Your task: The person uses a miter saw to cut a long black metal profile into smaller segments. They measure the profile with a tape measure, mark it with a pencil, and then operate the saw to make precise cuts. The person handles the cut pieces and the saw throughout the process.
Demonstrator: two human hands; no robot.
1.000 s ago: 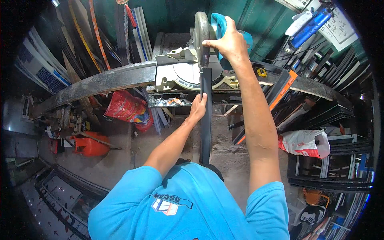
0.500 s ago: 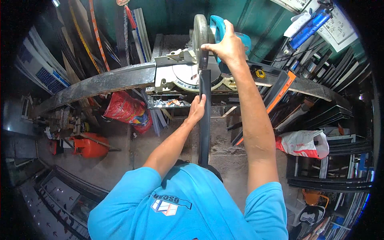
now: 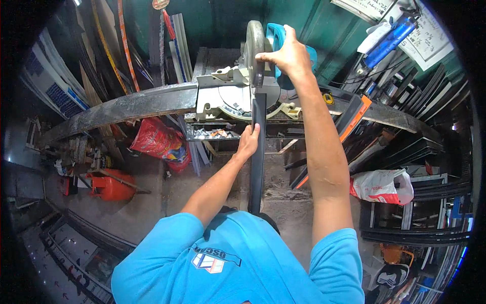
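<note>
A miter saw with a grey round blade guard and teal housing stands on the bench in front of me. My right hand grips its upper part. The thumb reaches left to the guard and the index finger points up beside the teal handle; the other fingers are partly hidden. My left hand is wrapped round a long black profile bar, thumb on top. The bar runs from near my waist up to the saw's base, its far end just below the guard. I cannot tell whether it touches the blade.
A long dark bench spans the far side. Below it hang a red sack and a tray of scraps. An orange gas cylinder stands left. Right are an orange-edged bar, a white-red bag and stacked profiles.
The whole view has shifted slightly, with the bench and saw a little lower in the picture. The bar's far end sits marginally nearer me. Both hands keep their holds.
</note>
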